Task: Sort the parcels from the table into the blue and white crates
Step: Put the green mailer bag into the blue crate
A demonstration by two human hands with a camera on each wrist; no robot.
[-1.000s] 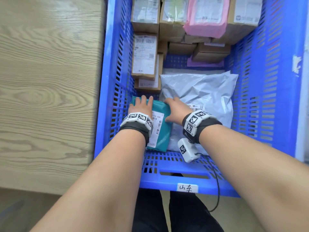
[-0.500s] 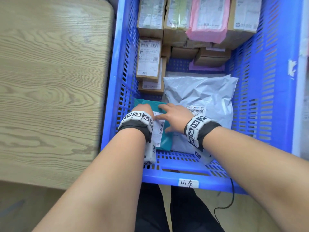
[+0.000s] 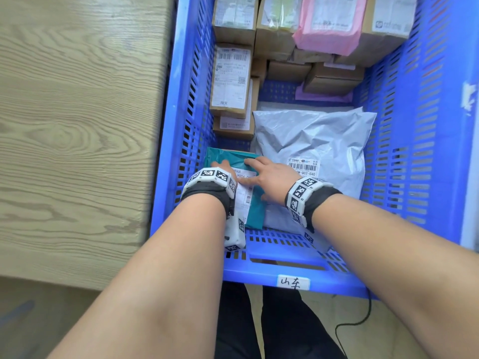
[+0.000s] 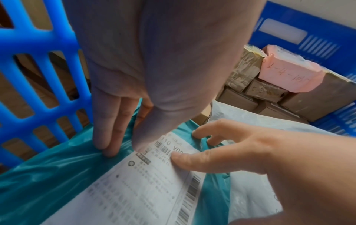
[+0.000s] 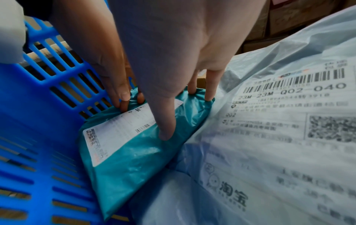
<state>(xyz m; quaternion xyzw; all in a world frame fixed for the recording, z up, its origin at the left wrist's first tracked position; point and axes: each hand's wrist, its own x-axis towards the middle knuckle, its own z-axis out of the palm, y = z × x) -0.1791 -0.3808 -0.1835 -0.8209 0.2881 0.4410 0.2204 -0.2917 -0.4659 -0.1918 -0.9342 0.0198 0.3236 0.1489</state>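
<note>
A teal poly parcel (image 3: 255,211) with a white label lies in the near-left corner of the blue crate (image 3: 186,112), against a large grey poly bag (image 3: 311,141). My left hand (image 3: 221,165) points straight down onto the parcel's left side, fingers (image 4: 108,143) straight and touching the teal film (image 4: 48,175). My right hand (image 3: 269,177) reaches across from the right with fingers spread. Its thumb (image 5: 165,130) presses the teal parcel (image 5: 138,164) and its fingertips sit at the parcel's far edge. Neither hand wraps the parcel.
Brown cartons (image 3: 230,79) and a pink mailer (image 3: 329,24) fill the crate's far end. A wooden table (image 3: 77,125) stands left of the crate. The crate's near rim carries a handwritten tag (image 3: 293,282). A black cable (image 3: 363,314) hangs below it.
My right hand slid left from the grey bag's edge onto the teal parcel's label. My left hand tipped downward, so its wristband now hides most of it.
</note>
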